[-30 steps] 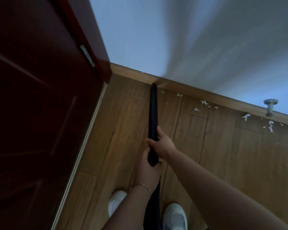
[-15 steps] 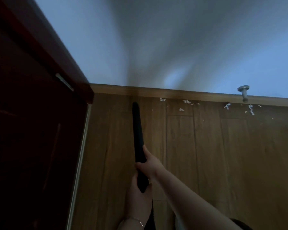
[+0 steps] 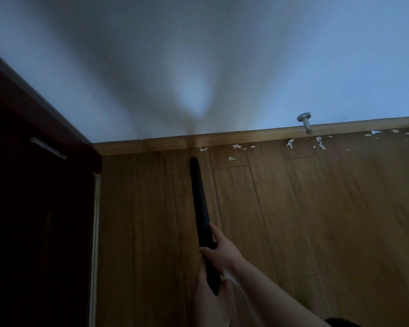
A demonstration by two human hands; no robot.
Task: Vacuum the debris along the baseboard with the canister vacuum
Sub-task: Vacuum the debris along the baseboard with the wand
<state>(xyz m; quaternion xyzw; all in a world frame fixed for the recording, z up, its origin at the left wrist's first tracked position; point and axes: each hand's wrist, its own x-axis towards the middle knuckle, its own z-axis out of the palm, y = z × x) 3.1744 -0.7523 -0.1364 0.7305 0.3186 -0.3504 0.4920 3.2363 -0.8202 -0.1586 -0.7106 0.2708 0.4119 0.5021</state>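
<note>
Both hands grip the black vacuum wand [image 3: 200, 204], which runs from the lower middle of the view up toward the wall. The right hand [image 3: 222, 251] is wrapped around the wand higher up, fingers curled over it and thumb lying along its right side. The left hand [image 3: 210, 296] closes around the wand's lower end, just below the right hand and nearly touching it. The wand's narrow tip [image 3: 193, 159] points at the wooden baseboard [image 3: 246, 135] and sits just short of it, over the wood-plank floor [image 3: 316, 220]; whether the tip touches the floor cannot be told.

White debris [image 3: 236, 146] lies scattered along the foot of the baseboard, beginning just right of the tip and stretching toward the right edge of the view, with thicker flecks near a metal door stopper [image 3: 305, 121] that sticks out from the baseboard. One loose scrap lies a little out from the baseboard on the floor. A dark red door [image 3: 33, 208] fills the left side, its edge meeting the baseboard's left end. The pale wall [image 3: 198, 55] above is crossed by soft shadows
</note>
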